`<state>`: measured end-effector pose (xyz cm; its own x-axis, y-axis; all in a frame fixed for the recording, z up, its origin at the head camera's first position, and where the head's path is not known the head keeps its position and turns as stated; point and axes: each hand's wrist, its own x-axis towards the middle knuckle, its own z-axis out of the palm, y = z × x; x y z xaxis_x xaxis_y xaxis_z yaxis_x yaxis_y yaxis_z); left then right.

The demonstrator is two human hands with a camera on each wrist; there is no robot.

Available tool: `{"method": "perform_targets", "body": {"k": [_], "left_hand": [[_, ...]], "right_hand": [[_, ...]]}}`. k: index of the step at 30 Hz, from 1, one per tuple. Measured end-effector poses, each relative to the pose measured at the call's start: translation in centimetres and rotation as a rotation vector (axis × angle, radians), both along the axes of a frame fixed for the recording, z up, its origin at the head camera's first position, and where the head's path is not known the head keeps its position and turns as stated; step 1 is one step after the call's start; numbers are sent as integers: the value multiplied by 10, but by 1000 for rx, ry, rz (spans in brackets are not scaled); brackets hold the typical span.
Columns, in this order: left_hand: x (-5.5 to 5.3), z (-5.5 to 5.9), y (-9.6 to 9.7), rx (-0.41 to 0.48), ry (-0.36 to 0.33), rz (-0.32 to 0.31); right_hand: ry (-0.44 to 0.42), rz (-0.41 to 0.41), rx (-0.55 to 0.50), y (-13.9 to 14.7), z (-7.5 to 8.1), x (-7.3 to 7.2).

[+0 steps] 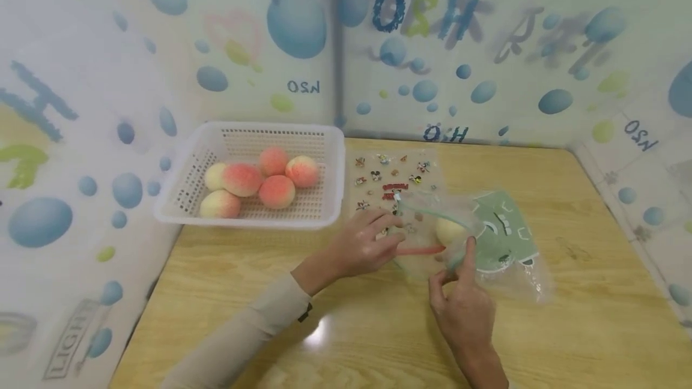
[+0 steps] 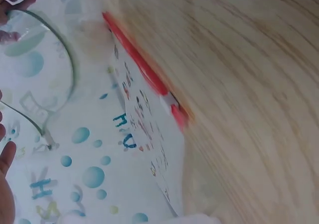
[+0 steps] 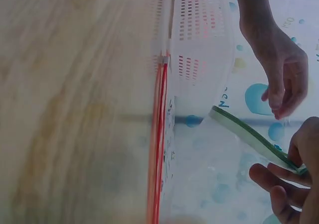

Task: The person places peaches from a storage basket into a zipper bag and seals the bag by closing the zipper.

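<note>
My right hand (image 1: 467,311) pinches the zip edge of a clear slider bag with a green printed side (image 1: 503,227). The bag's mouth gapes toward the left, and its green zip strip (image 3: 254,134) shows in the right wrist view. A pale yellow peach (image 1: 447,232) sits inside it, partly veiled by the plastic. Beside the mouth is my left hand (image 1: 373,242), fingers loosely bent and nothing in them; the right wrist view shows it apart from the strip. Beneath lies a second clear bag with small cartoon prints (image 1: 394,164) and a red zip (image 2: 142,64).
To the left, a white perforated plastic basket (image 1: 337,179) holds several pink and yellow peaches (image 1: 277,191). The wooden table (image 1: 589,317) meets patterned walls (image 1: 486,47) at the back and sides.
</note>
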<state>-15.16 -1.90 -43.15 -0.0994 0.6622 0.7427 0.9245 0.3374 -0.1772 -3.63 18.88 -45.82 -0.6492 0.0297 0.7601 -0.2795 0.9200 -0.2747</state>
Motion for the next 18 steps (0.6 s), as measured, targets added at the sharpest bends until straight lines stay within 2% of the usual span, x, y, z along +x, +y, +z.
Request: {"method": "perform_targets", "body": {"k": [4, 9, 14, 18], "left_hand": [[-2, 4, -10, -16, -40, 16], [-3, 4, -14, -16, -65, 12], [-3, 4, -17, -12, -60, 17], [-6, 4, -26, 25, -52, 67]], "right_hand": [[68, 6, -14, 2, 5, -3], [99, 31, -12, 2, 12, -6], [89, 22, -15, 0, 11, -6], [39, 10, -26, 1, 6, -3]]}}
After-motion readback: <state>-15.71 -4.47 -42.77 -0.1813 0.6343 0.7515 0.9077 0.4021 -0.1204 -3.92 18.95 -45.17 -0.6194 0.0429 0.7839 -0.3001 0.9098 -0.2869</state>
